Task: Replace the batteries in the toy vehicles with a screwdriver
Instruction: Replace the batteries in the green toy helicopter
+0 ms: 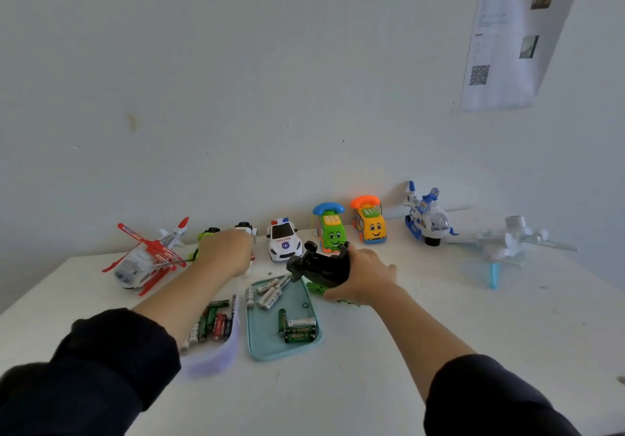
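Right hand [363, 275] at centre frame grips an upturned green toy vehicle [319, 266], black underside and wheels up, just above the teal tray [267, 347] of loose batteries [299, 329]. Left hand [226, 253], centre-left, is curled over a white toy [245, 231] by the wall; can't tell how tight. More batteries lie in a clear purple tray [220, 351] left of the teal one; police car [284, 241] sits behind them.

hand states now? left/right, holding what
Left hand: reaching over the white toy vehicle at the back; fingers hidden, grip cannot be told.
Right hand: closed round the overturned green and black toy vehicle.
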Motion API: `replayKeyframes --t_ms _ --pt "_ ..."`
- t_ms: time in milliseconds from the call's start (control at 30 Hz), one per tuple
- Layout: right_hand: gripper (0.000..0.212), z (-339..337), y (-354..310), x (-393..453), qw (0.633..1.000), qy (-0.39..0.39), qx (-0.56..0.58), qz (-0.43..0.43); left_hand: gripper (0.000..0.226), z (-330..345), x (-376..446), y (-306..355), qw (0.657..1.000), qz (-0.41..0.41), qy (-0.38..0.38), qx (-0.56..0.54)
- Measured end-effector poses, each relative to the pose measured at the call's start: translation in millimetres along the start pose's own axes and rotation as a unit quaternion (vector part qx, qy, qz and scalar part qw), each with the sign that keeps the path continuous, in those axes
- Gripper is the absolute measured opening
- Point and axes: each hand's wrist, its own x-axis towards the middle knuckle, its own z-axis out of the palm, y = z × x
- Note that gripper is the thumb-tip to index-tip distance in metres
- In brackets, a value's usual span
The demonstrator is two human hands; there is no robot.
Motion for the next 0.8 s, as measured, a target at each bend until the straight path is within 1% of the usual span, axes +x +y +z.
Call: replayKeyframes --t_ms 100,133,167,200,233,300,333,367,433,567,700,800 --pt "0.063 -1.3 1.8 1.7 1.000 -0.004 0.015 0.003 0.017 20.0 -8.4 -22.0 0.994 -0.075 -0.082 -0.002" --pt "0.063 -1.8 2.3 2.0 1.000 -0.005 0.019 0.006 0.015 25.1 -10.1 -25.8 0.991 -0.089 -0.102 -0.007" --pt "0.062 -1.3 2.8 3.6 1.000 -0.007 0.023 0.008 0.010 29.8 -11.4 -28.2 0.990 -0.096 -0.105 -0.016" --pt "0.062 -1.0 4.2 4.6 1.000 -0.008 0.028 0.012 0.003 32.7 -11.9 -27.8 0.990 -0.093 -0.097 -0.030" --pt "0.062 -0.6 5.3 6.1 0.999 -0.010 0.033 0.015 0.004 35.2 -12.3 -25.4 0.992 -0.083 -0.080 -0.053" --pt "0.063 2.0 6.5 9.8 0.999 -0.007 0.044 0.018 0.018 42.5 -15.2 -15.0 0.992 -0.049 -0.071 -0.096" --pt "0.063 3.0 7.5 11.1 0.999 -0.003 0.050 0.020 0.021 45.4 -17.2 -6.8 0.992 -0.029 -0.077 -0.100" --pt "0.063 3.8 7.8 12.1 0.998 -0.001 0.054 0.021 0.019 48.6 -19.9 0.4 0.993 -0.012 -0.083 -0.085" --pt "0.062 5.1 8.9 12.7 0.998 -0.002 0.054 0.024 0.013 55.0 -23.8 8.5 0.996 -0.006 -0.084 -0.041" --pt "0.062 5.6 11.0 12.0 0.998 -0.002 0.058 0.024 0.021 61.6 -22.6 -3.8 0.995 -0.042 -0.083 -0.021" --pt "0.061 6.7 18.6 6.3 0.994 0.012 0.093 0.049 0.028 67.7 -22.0 -28.6 0.991 -0.067 -0.110 0.036" --pt "0.067 8.9 26.6 3.0 0.991 0.014 0.118 0.067 0.028 68.7 -23.0 -38.9 0.988 -0.079 -0.118 0.067"
